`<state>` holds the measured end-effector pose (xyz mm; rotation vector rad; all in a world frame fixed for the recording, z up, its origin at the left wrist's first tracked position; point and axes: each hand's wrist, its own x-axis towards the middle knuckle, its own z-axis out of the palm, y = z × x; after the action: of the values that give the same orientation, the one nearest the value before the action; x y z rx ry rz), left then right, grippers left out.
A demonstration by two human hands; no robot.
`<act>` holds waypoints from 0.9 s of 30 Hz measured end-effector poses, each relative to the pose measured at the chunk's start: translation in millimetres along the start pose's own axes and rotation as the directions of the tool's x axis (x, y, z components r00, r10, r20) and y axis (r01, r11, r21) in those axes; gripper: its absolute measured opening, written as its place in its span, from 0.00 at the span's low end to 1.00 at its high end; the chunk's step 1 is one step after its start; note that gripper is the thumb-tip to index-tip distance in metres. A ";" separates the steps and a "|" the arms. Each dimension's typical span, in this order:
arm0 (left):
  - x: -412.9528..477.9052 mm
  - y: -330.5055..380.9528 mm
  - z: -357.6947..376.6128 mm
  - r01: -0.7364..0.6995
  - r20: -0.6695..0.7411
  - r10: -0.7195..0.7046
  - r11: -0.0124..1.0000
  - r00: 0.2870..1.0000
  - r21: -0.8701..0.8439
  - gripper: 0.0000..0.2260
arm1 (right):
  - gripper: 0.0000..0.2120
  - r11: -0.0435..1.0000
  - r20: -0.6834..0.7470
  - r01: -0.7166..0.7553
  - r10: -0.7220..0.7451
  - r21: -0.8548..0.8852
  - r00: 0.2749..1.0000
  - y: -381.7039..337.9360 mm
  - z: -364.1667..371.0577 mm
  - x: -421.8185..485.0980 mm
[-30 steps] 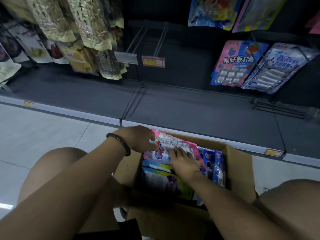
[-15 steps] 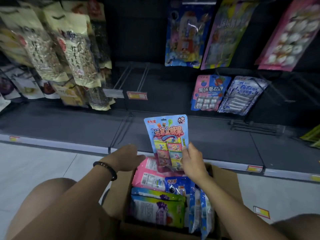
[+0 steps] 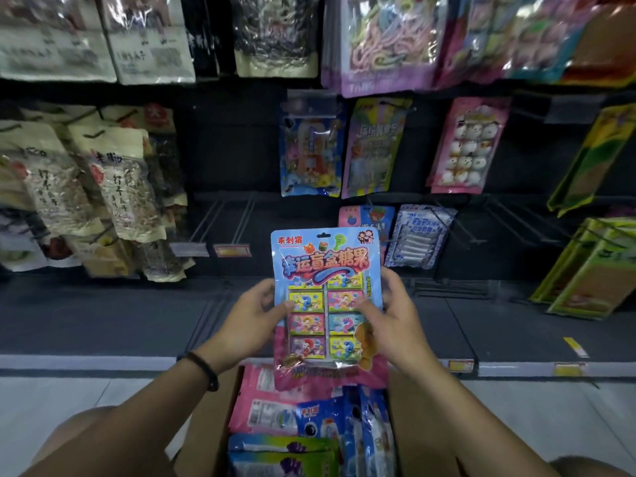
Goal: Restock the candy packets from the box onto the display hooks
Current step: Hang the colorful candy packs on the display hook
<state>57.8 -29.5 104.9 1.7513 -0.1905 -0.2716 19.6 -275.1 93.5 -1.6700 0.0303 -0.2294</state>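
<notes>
Both hands (image 3: 253, 321) (image 3: 395, 320) now on packet (image 3: 326, 263)

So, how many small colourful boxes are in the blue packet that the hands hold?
8 boxes, in two columns of four inside the blue plastic candy packet, held by left hand and right hand; the title partly covers the top pair.

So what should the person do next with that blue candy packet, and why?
Probably lift the blue packet toward the bare hooks to its upper left and line up its hang hole. The left hand and right hand both grip it upright above the box, and it hangs on nothing yet.
</notes>
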 end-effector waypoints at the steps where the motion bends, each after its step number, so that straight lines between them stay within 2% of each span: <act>1: 1.2 10.7 3.8 -0.023 -0.007 0.024 1.000 1.000 0.006 0.11 | 0.28 1.000 -0.003 0.029 -0.029 -0.002 1.000 -11.3 -8.2 1.7; 3: 4.6 32.5 11.7 -0.088 -0.003 0.088 0.996 0.996 0.015 0.10 | 0.38 0.995 -0.025 0.098 -0.098 -0.024 0.995 -35.2 -23.0 5.7; 5: 9.1 57.0 19.9 -0.169 -0.001 0.169 0.985 0.986 0.020 0.13 | 0.43 0.978 -0.058 0.180 -0.187 -0.102 0.981 -58.6 -37.4 10.8; 9: 18.1 115.1 39.8 -0.343 -0.008 0.343 0.938 0.939 0.044 0.42 | 0.41 0.928 -0.079 0.305 -0.328 -0.214 0.941 -105.2 -68.6 23.7; 11: 24.5 144.2 49.1 -0.458 -0.007 0.461 0.884 0.888 0.095 0.49 | 0.40 0.908 -0.107 0.328 -0.365 -0.261 0.925 -130.1 -85.4 30.8; 14: 41.0 192.5 61.6 -0.585 0.008 0.595 0.788 0.803 0.193 0.49 | 0.40 0.850 -0.140 0.363 -0.441 -0.383 0.886 -167.3 -111.8 45.2; 17: 64.7 242.0 68.9 -0.623 0.065 0.626 0.751 0.777 0.220 0.46 | 0.40 0.792 -0.141 0.393 -0.506 -0.467 0.851 -204.6 -135.7 63.7; 22: 96.7 326.6 89.8 -0.689 0.123 0.693 0.648 0.710 0.325 0.47 | 0.38 0.814 -0.169 0.398 -0.503 -0.423 0.848 -263.2 -175.2 96.2; 27: 129.0 399.4 114.4 -0.715 0.175 0.733 0.533 0.657 0.453 0.51 | 0.39 0.799 -0.246 0.394 -0.538 -0.455 0.807 -309.7 -210.6 137.0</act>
<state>157.5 -251.2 465.8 1.9993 -1.0252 0.4815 82.6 -467.5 437.1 -1.9864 -0.0747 -0.9779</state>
